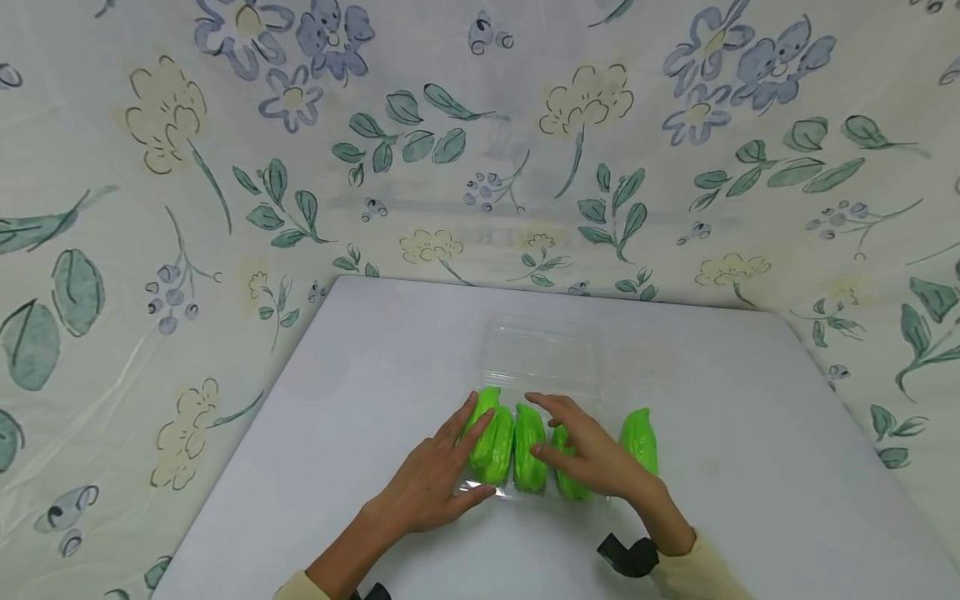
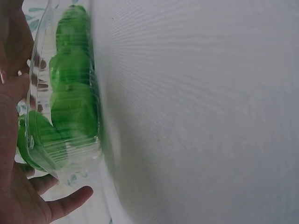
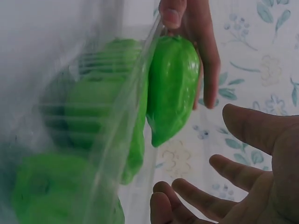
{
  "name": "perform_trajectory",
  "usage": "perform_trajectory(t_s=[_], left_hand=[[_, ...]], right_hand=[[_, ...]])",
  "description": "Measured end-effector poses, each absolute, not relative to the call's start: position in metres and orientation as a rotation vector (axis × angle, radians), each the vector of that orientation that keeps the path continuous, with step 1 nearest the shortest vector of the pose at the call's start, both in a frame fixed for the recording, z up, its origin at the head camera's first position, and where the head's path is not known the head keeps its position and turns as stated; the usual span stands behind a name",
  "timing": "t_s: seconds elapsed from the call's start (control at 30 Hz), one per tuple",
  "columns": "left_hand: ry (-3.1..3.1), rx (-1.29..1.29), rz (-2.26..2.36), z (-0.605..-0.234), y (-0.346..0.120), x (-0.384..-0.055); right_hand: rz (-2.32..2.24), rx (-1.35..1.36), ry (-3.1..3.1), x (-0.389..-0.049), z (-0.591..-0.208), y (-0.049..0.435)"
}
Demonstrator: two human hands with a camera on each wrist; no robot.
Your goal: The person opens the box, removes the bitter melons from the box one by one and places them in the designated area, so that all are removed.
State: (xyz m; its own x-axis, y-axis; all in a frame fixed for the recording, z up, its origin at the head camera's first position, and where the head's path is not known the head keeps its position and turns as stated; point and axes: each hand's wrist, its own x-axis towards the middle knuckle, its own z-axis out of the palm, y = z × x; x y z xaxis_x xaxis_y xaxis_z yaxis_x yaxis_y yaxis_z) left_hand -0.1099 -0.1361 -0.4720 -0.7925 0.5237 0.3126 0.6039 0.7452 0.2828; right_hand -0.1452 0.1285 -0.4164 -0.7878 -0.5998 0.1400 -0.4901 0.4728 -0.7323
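Observation:
Several bright green, ridged, pepper-like vegetables (image 1: 530, 450) stand in a row in a clear plastic clamshell box (image 2: 88, 151). At the left end, one pepper-like piece (image 3: 173, 84) sits higher than the others and leans at the box rim. My left hand (image 1: 429, 482) touches this end with fingers extended, thumb near the front rim. Above the right part of the box hovers my right hand (image 1: 592, 457), its fingers spread and slightly bent, holding nothing. Beneath it another green piece (image 1: 573, 486) is partly hidden.
The clear lid (image 1: 542, 354) lies folded back behind the box. One more green piece (image 1: 639, 437) lies on the white table (image 1: 360, 375) to the right. A floral cloth (image 1: 495, 125) hangs behind the table. A black strap piece (image 1: 630, 557) is by the right wrist.

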Motion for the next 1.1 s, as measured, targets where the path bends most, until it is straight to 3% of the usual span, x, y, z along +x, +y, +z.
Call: perform_trajectory(t_s=[0.6, 1.1], left_hand=[[-2.731, -0.887, -0.558, -0.472, -0.136, -0.109], [-2.74, -0.875, -0.586, -0.472, -0.134, -0.11]], right_hand=[[-1.33, -1.08, 2.575, -0.145, -0.433, 0.081], [-1.32, -0.967, 2.629, -0.144, -0.44, 0.066]])
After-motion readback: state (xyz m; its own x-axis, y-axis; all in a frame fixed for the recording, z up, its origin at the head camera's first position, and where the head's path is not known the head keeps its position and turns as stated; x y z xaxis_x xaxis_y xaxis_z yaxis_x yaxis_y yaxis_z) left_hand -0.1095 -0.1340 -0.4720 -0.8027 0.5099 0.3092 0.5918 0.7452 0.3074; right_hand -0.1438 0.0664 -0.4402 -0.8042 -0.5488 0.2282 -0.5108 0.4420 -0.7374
